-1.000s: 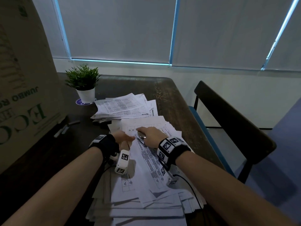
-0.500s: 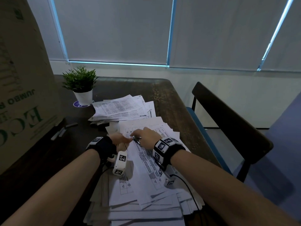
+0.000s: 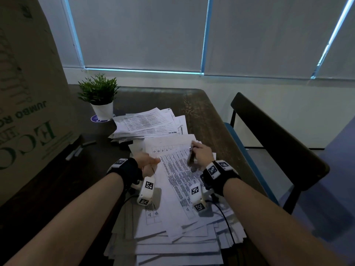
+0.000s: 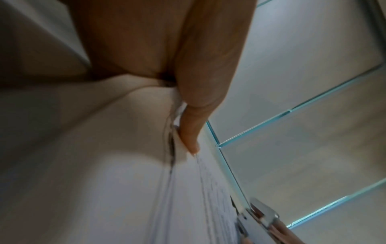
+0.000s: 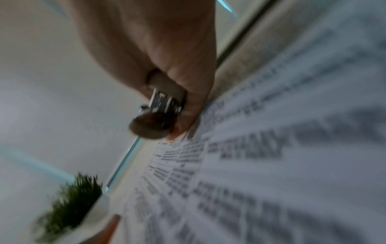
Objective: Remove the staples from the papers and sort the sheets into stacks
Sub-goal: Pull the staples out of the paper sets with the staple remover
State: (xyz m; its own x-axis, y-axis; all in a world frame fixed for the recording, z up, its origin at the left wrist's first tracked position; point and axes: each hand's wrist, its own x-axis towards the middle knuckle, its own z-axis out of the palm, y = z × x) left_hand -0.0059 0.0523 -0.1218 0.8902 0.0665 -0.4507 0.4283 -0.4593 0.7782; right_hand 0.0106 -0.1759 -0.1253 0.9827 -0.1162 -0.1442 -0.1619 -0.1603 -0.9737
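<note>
A loose heap of printed sheets covers the near part of the dark table. On top lies a text-covered set of sheets. My left hand pinches the left corner of that set, thumb on top. My right hand holds a metal staple remover, raised off the page at the set's upper right. The remover's tip also shows at the bottom right of the left wrist view. A second stack of sheets lies farther back.
A small potted plant stands at the table's far left on a blue coaster. A big cardboard box fills the left side, with two pens beside it. A dark chair stands to the right of the table.
My right hand has pulled away to the right from my left hand and lifted the staple remover off the page. The left hand keeps its pinch on the corner.
</note>
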